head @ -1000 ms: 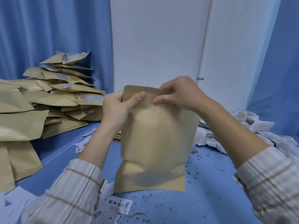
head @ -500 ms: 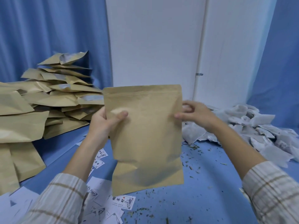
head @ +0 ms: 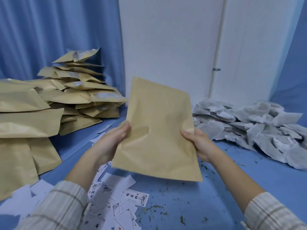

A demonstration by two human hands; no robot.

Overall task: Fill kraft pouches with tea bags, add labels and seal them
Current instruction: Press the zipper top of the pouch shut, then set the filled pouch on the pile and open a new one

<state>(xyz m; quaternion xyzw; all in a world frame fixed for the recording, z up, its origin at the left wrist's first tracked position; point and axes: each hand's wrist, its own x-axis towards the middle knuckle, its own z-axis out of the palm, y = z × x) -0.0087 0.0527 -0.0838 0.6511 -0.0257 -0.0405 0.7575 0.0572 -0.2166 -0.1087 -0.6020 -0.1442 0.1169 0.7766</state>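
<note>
- The pouch point(head: 157, 130) hides most fingers of the left hand point(head: 114, 141) and right hand point(head: 199, 145); only thumbs show on its front.
- Its contents and its far face cannot be seen.
- At 9 o'clock, the pouch stack point(head: 26, 113) is cut off by the frame edge.
- At 3 o'clock, the tea bag heap point(head: 259, 130) runs past the edge.
- At 6 o'clock, print on the labels point(head: 136, 198) is too small to read.

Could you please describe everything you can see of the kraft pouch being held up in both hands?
The kraft pouch is a flat, tan, paper-looking bag, lightly creased, tilted with its top leaning away to the right. It hangs above the blue table, not resting on it. The left hand holds its left edge, the right hand its right edge. No label shows on this face.
</note>
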